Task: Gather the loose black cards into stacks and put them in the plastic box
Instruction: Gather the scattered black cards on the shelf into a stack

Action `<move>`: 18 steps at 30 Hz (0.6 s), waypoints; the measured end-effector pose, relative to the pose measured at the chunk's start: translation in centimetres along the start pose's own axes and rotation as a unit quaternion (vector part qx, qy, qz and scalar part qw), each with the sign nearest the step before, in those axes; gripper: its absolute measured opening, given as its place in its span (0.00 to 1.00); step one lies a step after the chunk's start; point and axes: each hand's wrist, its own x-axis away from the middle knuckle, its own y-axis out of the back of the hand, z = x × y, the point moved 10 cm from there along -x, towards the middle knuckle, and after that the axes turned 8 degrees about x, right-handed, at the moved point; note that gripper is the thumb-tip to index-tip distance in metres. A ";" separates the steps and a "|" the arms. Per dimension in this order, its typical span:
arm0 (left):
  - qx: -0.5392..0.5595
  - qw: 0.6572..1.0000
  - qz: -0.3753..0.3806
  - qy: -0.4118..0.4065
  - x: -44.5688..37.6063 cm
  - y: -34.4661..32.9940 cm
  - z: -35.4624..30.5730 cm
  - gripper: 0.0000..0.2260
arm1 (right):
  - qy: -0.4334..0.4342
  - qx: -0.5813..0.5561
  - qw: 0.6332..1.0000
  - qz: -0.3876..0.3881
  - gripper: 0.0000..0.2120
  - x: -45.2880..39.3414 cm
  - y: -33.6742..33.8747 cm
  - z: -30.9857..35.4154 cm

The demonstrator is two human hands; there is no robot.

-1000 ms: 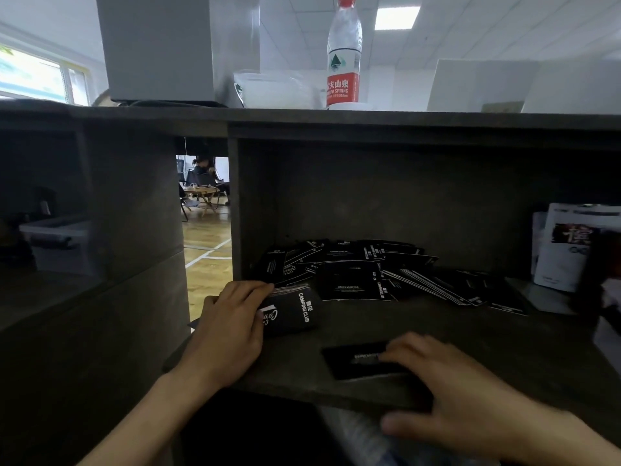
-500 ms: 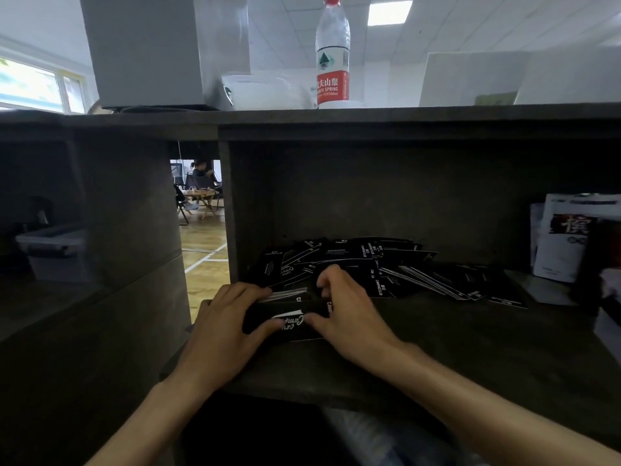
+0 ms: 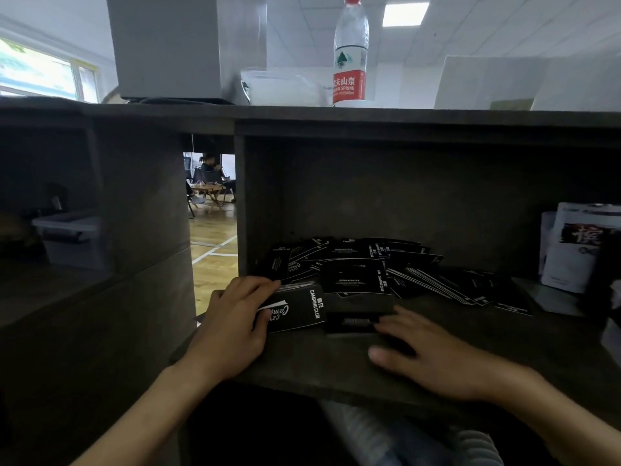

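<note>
Left hand [image 3: 235,326] grips a stack of black cards [image 3: 297,309] on the shelf [image 3: 336,368]; right hand [image 3: 433,356], fingers extended, presses a single card [image 3: 353,321].

Loose cards [image 3: 386,267] lie at the shelf [image 3: 336,364] back — bottle [image 3: 350,52] stands on top, above.

Dark grey shelf unit [image 3: 420,203] standing in front of me, its top board [image 3: 336,112] running across view. Water bottle with red label [image 3: 349,55] standing on that top, grey box [image 3: 168,45] sitting to its left. Ceiling light panel [image 3: 406,14] glowing overhead among white tiles. Window [image 3: 40,72] letting in daylight at far left. Through gap in unit, wooden floor [image 3: 211,250] showing, with small table [image 3: 208,190] and person sitting beyond. White packets [image 3: 578,247] leaning at right of shelf.
</note>
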 end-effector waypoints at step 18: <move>0.017 1.000 0.005 0.013 -0.2 0.3 -0.6 0.26 | -0.010 -0.156 0.966 -0.206 0.16 -4.9 4.0 6.5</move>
